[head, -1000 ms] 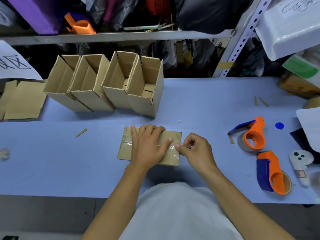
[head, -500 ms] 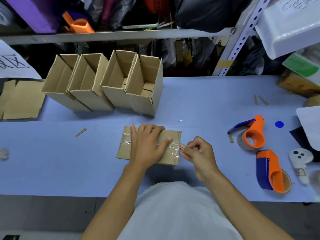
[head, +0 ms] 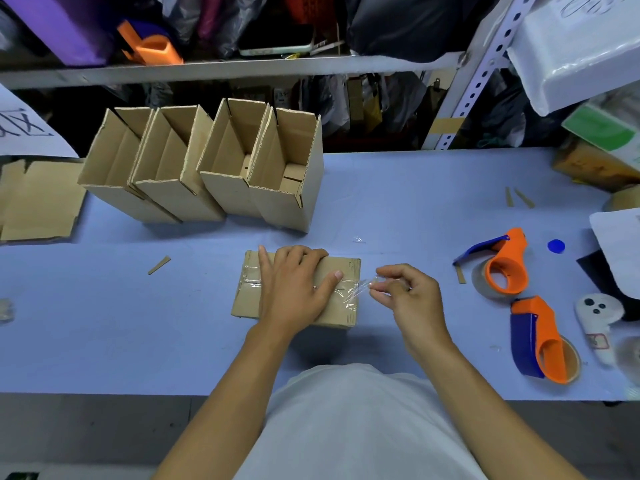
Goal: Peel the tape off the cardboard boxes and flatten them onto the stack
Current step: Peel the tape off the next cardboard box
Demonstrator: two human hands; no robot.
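Clear tape (head: 356, 289) is pinched by right hand (head: 412, 299), apparently lifting; flat-fingered left hand (head: 294, 289) presses box (head: 343, 306); next, pull steadily.

Brown box (head: 341, 308), lilac table (head: 104, 323)

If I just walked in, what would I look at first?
Probably the two hands in the middle of the blue table: the left hand presses flat on a small box while the right hand pinches clear tape at the box's right end. Next, the row of open boxes standing behind, and the two orange tape dispensers to the right.
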